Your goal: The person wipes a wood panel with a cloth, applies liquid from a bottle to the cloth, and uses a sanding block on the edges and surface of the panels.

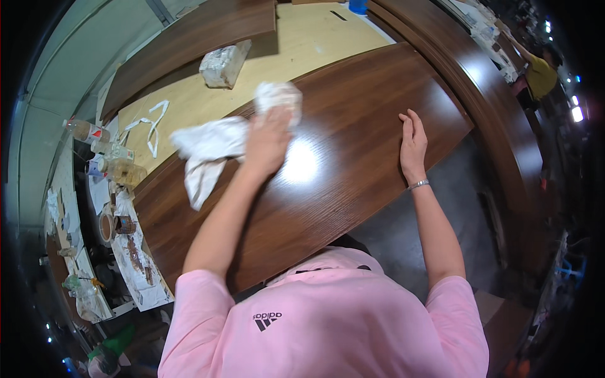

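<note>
A dark brown wood-grain panel [353, 126] lies in front of me, with bright light reflecting off its glossy face. My left hand [270, 140] presses a white cloth [211, 146] against the panel's far left part. The cloth bunches up beyond the fingertips and trails off to the left; its edges are blurred, and the fingers are partly hidden in it. At the panel's near right edge rests my right hand [413, 145], fingers stretched out and holding nothing. A metal bracelet [418, 184] circles that wrist.
Another brown panel [189, 44] stands beyond, beside a wrapped block [222, 65] on a pale yellow tabletop [302, 41]. Long brown boards [485, 82] line the right. Plastic bottles [120, 170] and stained paper [142, 271] are at left. A person in yellow [541, 77] is far right.
</note>
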Motion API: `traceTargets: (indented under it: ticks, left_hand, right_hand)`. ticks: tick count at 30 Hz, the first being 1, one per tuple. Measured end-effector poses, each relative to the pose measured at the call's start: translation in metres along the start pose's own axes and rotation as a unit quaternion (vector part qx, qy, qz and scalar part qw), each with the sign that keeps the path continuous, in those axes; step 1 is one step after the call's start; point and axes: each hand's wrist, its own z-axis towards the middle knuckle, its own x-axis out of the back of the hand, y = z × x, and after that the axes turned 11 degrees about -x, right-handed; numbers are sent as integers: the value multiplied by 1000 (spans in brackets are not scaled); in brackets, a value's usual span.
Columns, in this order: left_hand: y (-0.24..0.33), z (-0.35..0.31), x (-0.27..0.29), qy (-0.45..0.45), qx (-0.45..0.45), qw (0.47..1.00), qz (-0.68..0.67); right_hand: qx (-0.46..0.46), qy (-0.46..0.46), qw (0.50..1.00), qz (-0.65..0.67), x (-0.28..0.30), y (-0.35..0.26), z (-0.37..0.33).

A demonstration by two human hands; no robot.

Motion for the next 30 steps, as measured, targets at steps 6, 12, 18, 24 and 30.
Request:
traceTargets:
  ticks: [6, 12, 18, 24, 30]
  left_hand:
    - [175, 21, -39, -23, -293, 941, -166]
    - [68, 60, -26, 19, -133, 991, -10]
    - [150, 46, -34, 4, -250, 962, -110]
    - [154, -67, 20, -119, -243, 946, -180]
    - [39, -135, 60, -88, -58, 992, -68]
  right_hand:
    - [-47, -43, 976, 209, 8, 7, 0]
    - [-6, -30, 983, 178, 8, -8, -3]
    - [-7, -18, 989, 150, 13, 5, 1]
    - [-28, -12, 990, 135, 0, 16, -6]
    - [54, -46, 997, -9, 18, 5, -17]
